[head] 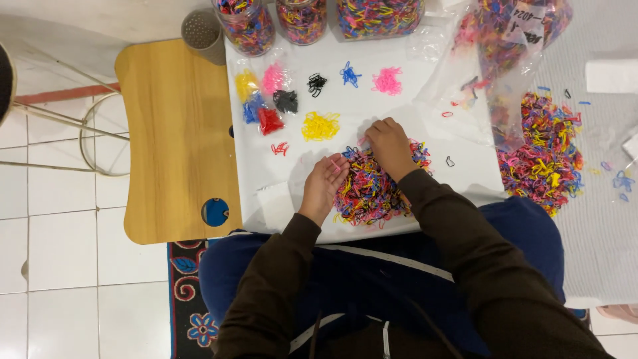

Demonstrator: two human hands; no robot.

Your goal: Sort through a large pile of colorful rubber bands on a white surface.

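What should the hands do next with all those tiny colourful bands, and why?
Probably the right hand should pinch one band out of the mixed pile it rests on and drop it into the cupped left hand, which lies palm up holding a few pink bands. Single-colour heaps, like the yellow heap, already lie sorted on the white sheet.

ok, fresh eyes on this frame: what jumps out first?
The mixed heap of tiny coloured elastic bands at the near edge of the white sheet, with the right hand picking into its top and the left hand cupped palm-up beside it. Behind it lie small piles sorted by colour, the yellow pile most obvious. A second mixed heap sprawls to the right.
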